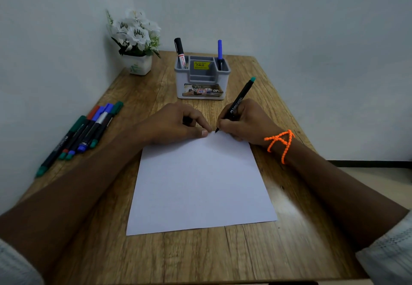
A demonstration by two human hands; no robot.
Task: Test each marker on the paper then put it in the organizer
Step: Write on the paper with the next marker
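Note:
A white sheet of paper (pixel 200 184) lies in the middle of the wooden table. My right hand (pixel 247 122) grips a black marker with a teal end (pixel 240 99), its tip touching the paper's far edge. My left hand (pixel 178 124) rests on the paper's far left corner with curled fingers; something dark, perhaps the cap, shows between them. A grey organizer (pixel 201 77) stands behind the hands, with a black-capped marker (pixel 180 53) in its left slot and a blue one (pixel 219 53) in its right slot. Several more markers (pixel 82 133) lie at the table's left edge.
A white pot of white flowers (pixel 136 41) stands in the far left corner against the wall. The table (pixel 200 258) ends on the right, with floor beyond. An orange bead bracelet (pixel 281 142) circles my right wrist.

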